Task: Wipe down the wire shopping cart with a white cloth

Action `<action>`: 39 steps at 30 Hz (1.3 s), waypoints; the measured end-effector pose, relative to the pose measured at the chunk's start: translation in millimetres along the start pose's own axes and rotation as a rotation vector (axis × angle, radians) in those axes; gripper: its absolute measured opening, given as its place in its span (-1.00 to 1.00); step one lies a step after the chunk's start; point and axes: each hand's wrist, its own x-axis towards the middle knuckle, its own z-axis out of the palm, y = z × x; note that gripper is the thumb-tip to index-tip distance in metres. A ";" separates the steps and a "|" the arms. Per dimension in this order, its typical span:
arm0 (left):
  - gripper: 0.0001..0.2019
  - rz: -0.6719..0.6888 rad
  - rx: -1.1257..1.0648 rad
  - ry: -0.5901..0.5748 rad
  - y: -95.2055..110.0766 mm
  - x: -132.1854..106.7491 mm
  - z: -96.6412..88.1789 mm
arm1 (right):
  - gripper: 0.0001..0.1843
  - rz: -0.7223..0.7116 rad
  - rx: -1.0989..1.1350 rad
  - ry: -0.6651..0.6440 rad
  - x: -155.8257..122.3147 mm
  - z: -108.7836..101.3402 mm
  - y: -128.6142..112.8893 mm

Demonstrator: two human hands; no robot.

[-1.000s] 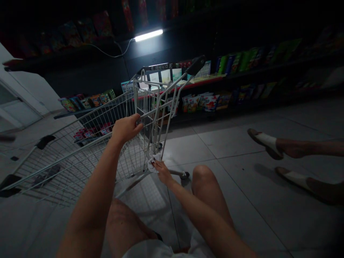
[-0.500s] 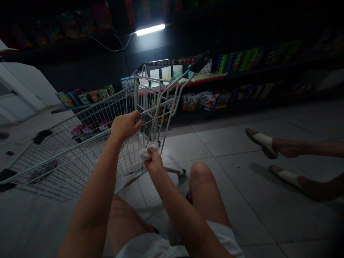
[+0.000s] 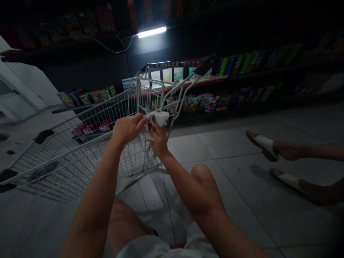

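Note:
A wire shopping cart (image 3: 88, 143) lies tipped on its side on the tiled floor in front of me. My left hand (image 3: 127, 128) is closed around one of its upper wire bars. My right hand (image 3: 159, 139) is closed on a crumpled white cloth (image 3: 157, 120) and holds it against the cart frame, right beside my left hand. My bare knees show below, and I am low to the floor.
Another person's two feet in white slippers (image 3: 264, 143) stretch in from the right. Dark shelves with colourful packets (image 3: 204, 102) run along the back under a tube light (image 3: 152, 32). A white wall and door stand at far left.
My right hand has carried the white cloth up from the cart's lower frame near the wheel to the upper bar beside my left hand. The left hand has kept its grip.

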 end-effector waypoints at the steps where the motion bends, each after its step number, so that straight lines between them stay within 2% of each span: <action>1: -0.42 -0.001 -0.005 0.002 0.5 0.1 0.2 | -0.39 0.001 -0.014 -0.064 -19.9 15.6 5.2; 4: -0.43 -0.002 -0.009 0.002 1.4 1.2 1.0 | -0.41 0.062 0.003 -0.204 -85.8 52.8 12.5; 6: -0.43 -0.004 -0.003 0.001 1.2 1.8 1.6 | -0.44 0.077 0.048 -0.286 -124.9 65.4 11.5; 9: -0.44 -0.006 0.013 -0.005 0.4 1.6 1.7 | -0.46 0.044 0.201 -0.442 -164.7 66.9 10.0; 12: -0.45 -0.002 0.020 -0.004 0.0 0.0 1.2 | -0.44 0.013 0.303 -0.515 -178.4 55.7 19.1; 14: -0.44 0.000 0.024 0.002 0.2 -1.4 0.9 | -0.46 0.089 0.292 -0.454 -172.7 46.0 33.3; 16: -0.44 0.003 0.031 0.005 0.6 -2.4 0.6 | -0.51 0.238 0.254 -0.318 -155.5 35.3 51.6; 19: -0.43 0.001 0.033 0.006 0.8 -2.6 0.5 | -0.56 0.447 0.212 -0.100 -109.3 11.3 76.5; 21: -0.42 -0.003 0.022 0.009 0.5 -1.7 0.5 | -0.53 0.497 0.210 0.052 -65.2 -14.3 84.5; 23: -0.41 -0.008 0.015 0.010 0.2 -0.6 0.6 | -0.50 0.430 0.200 0.290 -12.9 -46.2 84.2; 24: -0.41 -0.009 0.014 0.007 0.2 -0.2 0.5 | -0.47 0.334 0.165 0.356 14.4 -62.3 81.8; 25: -0.41 -0.012 0.015 0.004 0.2 0.2 0.4 | -0.43 0.236 0.113 0.378 40.7 -76.9 78.6; 27: -0.42 -0.017 0.017 -0.004 0.5 0.3 -0.3 | -0.38 0.123 0.000 0.335 84.1 -96.7 71.9; 29: -0.42 -0.015 0.012 -0.011 1.0 0.0 -1.3 | -0.33 0.066 -0.100 0.276 106.2 -100.5 67.3; 31: -0.41 -0.019 0.000 -0.021 1.6 -0.1 -3.1 | -0.32 0.034 -0.171 0.218 102.7 -91.3 65.5; 35: -0.35 -0.084 -0.009 -0.062 6.5 5.5 -10.5 | -0.32 -0.041 -0.194 0.086 49.0 -69.9 64.6; 37: -0.32 -0.109 -0.003 -0.066 14.2 13.7 -16.0 | -0.30 -0.106 -0.166 0.053 27.7 -71.6 62.9; 39: -0.34 -0.106 -0.036 -0.017 26.9 26.6 -20.7 | -0.32 -0.137 -0.148 0.102 26.0 -82.3 61.1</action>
